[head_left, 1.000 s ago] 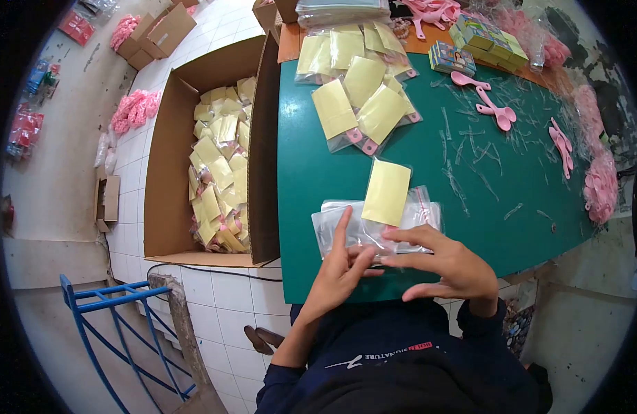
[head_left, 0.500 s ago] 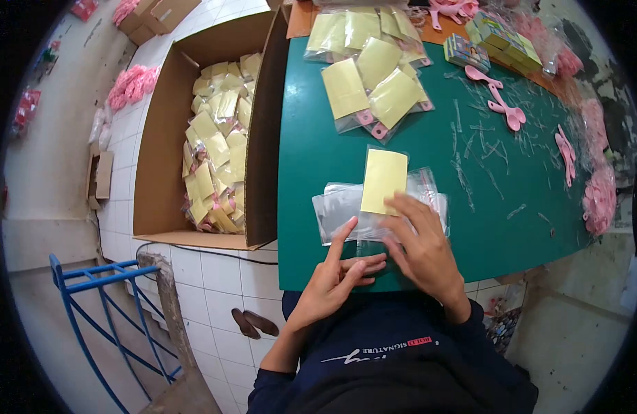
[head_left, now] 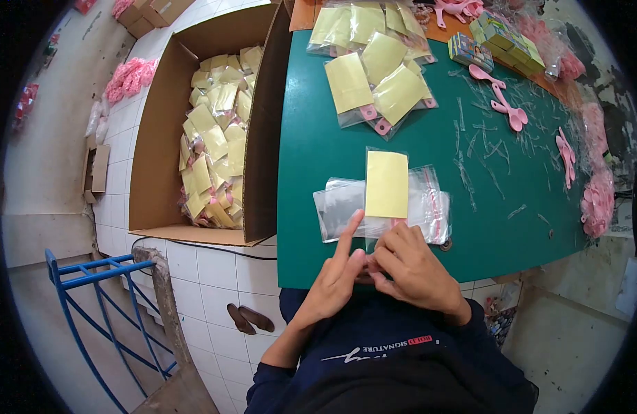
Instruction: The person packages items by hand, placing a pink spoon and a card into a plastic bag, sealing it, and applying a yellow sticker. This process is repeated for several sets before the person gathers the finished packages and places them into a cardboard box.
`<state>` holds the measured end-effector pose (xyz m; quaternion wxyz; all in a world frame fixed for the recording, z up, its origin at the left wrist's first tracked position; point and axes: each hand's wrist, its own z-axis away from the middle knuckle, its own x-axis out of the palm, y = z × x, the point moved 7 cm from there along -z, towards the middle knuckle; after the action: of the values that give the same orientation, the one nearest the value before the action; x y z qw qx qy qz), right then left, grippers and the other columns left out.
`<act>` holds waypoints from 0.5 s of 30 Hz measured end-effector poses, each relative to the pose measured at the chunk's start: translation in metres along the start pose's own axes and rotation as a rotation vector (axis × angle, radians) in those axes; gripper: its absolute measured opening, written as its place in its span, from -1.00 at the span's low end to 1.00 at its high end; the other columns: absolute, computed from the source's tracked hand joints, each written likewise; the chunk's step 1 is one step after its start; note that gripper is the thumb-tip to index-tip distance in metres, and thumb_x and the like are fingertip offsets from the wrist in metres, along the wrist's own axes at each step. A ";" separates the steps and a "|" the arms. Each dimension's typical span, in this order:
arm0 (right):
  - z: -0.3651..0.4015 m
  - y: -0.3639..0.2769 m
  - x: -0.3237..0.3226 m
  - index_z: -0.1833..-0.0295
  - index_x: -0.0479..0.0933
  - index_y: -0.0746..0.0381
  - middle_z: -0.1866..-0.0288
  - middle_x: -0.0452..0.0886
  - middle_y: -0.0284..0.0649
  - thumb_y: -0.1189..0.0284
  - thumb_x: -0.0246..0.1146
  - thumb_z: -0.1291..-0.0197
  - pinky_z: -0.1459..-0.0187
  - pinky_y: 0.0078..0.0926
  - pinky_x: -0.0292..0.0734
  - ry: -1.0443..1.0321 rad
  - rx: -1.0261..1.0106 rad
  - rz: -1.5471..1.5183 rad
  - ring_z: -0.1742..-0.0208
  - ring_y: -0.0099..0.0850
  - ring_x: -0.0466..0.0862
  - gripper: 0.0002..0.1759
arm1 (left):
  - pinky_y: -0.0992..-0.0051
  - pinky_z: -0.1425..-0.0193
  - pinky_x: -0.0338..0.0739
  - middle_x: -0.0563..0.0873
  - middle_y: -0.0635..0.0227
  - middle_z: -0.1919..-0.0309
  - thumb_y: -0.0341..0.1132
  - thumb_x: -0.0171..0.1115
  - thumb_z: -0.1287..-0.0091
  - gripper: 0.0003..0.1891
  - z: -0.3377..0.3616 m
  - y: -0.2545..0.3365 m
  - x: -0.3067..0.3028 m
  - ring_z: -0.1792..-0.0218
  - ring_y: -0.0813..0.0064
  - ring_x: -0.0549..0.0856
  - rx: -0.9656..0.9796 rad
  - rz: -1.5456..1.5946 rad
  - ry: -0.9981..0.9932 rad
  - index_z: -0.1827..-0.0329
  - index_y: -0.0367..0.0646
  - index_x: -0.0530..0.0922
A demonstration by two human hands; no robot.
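Observation:
A clear plastic bag with a yellow card [head_left: 387, 183] in it lies upright on a small stack of flat clear bags [head_left: 339, 210]. At the bag's near end, my right hand [head_left: 418, 269] is closed, its fingertips pinching the plastic; a bit of pink shows just below the card. My left hand [head_left: 336, 279] meets it there, thumb and curled fingers closed on the bag's near edge. Its index finger stretches out beside the card's lower left corner. The fingertips where both hands meet are partly hidden.
Filled bags with yellow cards [head_left: 384, 58] are heaped at the table's far side. Pink spoons [head_left: 508, 110], plastic scraps and small boxes [head_left: 470, 52] lie to the right. Left of the green table [head_left: 311, 145] stands a cardboard box [head_left: 153, 172] full of similar bags.
My right hand has moved down off the card to the bag's near end, and its fingers have closed there. My left hand's fingers have curled in toward it.

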<state>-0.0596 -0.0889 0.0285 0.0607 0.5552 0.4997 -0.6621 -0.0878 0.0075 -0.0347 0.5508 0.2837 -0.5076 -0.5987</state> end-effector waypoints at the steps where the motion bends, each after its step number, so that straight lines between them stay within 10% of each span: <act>1: 0.000 -0.002 -0.001 0.31 0.44 0.21 0.28 0.38 -0.22 0.49 0.35 0.17 0.19 -0.31 0.29 0.011 -0.027 0.002 0.14 -0.19 0.41 -0.73 | 0.45 0.10 0.57 0.70 0.08 0.28 -0.24 -0.13 -0.48 -0.40 -0.003 0.000 -0.003 0.27 0.44 0.68 -0.016 -0.054 0.018 -0.50 -0.04 -0.14; 4: 0.004 -0.008 0.003 0.30 0.43 0.21 0.26 0.39 -0.23 0.49 0.35 0.16 0.15 -0.33 0.31 0.024 -0.103 0.052 0.12 -0.19 0.43 -0.73 | 0.67 0.37 0.36 0.55 0.41 0.50 -0.50 -0.05 -0.38 -0.37 -0.008 0.008 -0.003 0.47 0.75 0.47 0.012 -0.117 0.114 -0.48 -0.07 -0.03; 15: 0.026 0.061 -0.096 0.37 0.46 0.22 0.31 0.44 -0.27 0.37 0.36 -0.01 0.10 -0.37 0.32 -0.214 -0.313 -0.550 0.24 -0.33 0.48 -0.78 | 0.50 0.05 0.62 0.71 0.11 0.18 -0.51 -0.17 -0.41 -0.58 -0.012 -0.002 0.001 0.12 0.41 0.71 -0.014 0.015 0.003 -0.34 -0.19 0.20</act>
<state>-0.0022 -0.1830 0.0662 0.0162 0.3108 0.7173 -0.6234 -0.0780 0.0028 -0.0404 0.5579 0.2769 -0.5050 -0.5975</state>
